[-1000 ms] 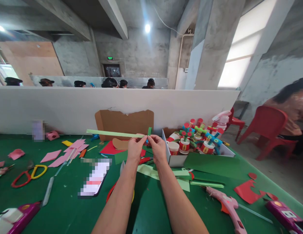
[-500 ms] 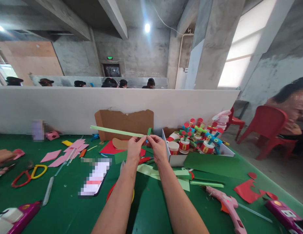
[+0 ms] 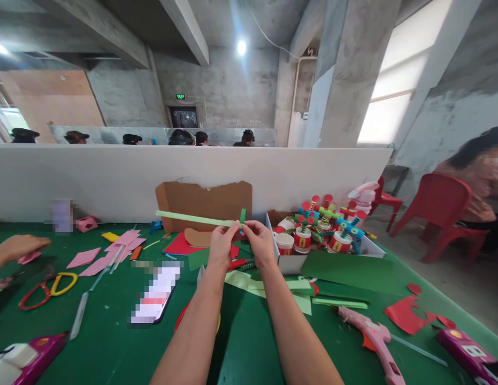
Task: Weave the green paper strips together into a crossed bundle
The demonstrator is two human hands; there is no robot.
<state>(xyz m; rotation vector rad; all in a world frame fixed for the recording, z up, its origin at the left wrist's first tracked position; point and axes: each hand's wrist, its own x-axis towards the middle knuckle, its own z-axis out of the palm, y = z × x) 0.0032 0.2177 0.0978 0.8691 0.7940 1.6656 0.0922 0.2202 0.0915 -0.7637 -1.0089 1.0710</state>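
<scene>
Over the table's middle, my left hand (image 3: pixel 223 245) pinches the end of a light green paper strip (image 3: pixel 192 217), whose long free part points left. My right hand (image 3: pixel 259 243) is closed with its fingertips against the left ones, on a dark green paper strip (image 3: pixel 243 215) that sticks up where the two strips meet. A small blue bit shows just under the fingertips, too small to name. Beneath the hands lie pale green paper pieces (image 3: pixel 268 286). Partly hidden by my left forearm are the red and yellow handles of scissors (image 3: pixel 182 316).
A white box (image 3: pixel 291 262) of colourful paper-and-cup figures stands right of my hands. A pink glue gun (image 3: pixel 371 331), a phone (image 3: pixel 156 294), scissors (image 3: pixel 64 283), pink paper (image 3: pixel 83 258) and power strips (image 3: pixel 40 358) lie around. Another person's hand (image 3: pixel 22 248) reaches in at left.
The light green strip's free end has shifted slightly right and down, while the dark green strip stands a little higher. At left, the other person's hand has moved in over pink paper.
</scene>
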